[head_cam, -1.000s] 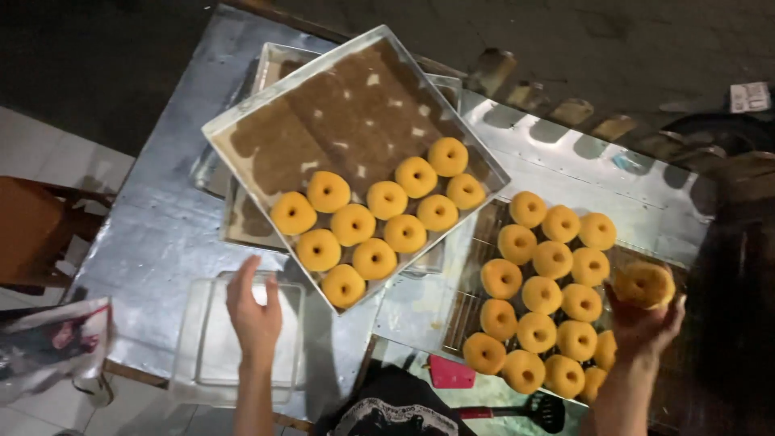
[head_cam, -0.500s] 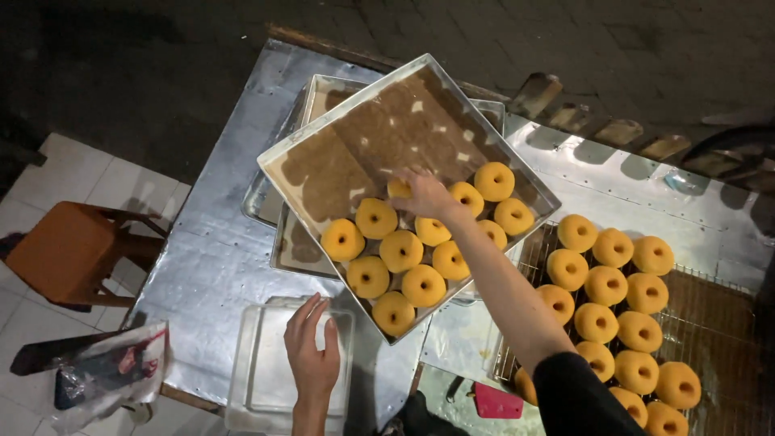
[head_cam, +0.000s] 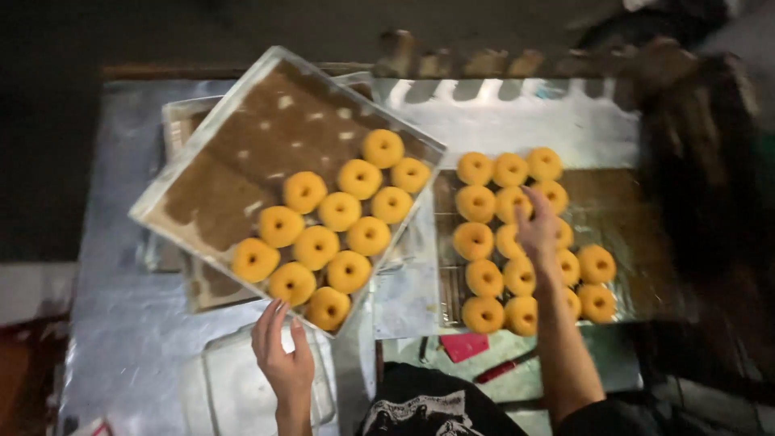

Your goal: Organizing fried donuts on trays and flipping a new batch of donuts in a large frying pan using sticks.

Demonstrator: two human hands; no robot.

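Observation:
A square tray lined with brown paper holds several golden ring doughnuts at its near right side. My left hand rests open by the tray's near edge, fingertips at the rim, over a clear plastic lid. Over on the right, my right hand hovers with fingers spread above several more doughnuts on a wire rack. It holds nothing.
The tray sits on other trays stacked on a foil-covered table. A red scraper and a dark-handled tool lie at the near edge. Dark shapes stand at the far right.
My right hand placed a doughnut in the tray, then drew back to the right over the rack. The view shifted right. My left hand stayed by the tray's near edge.

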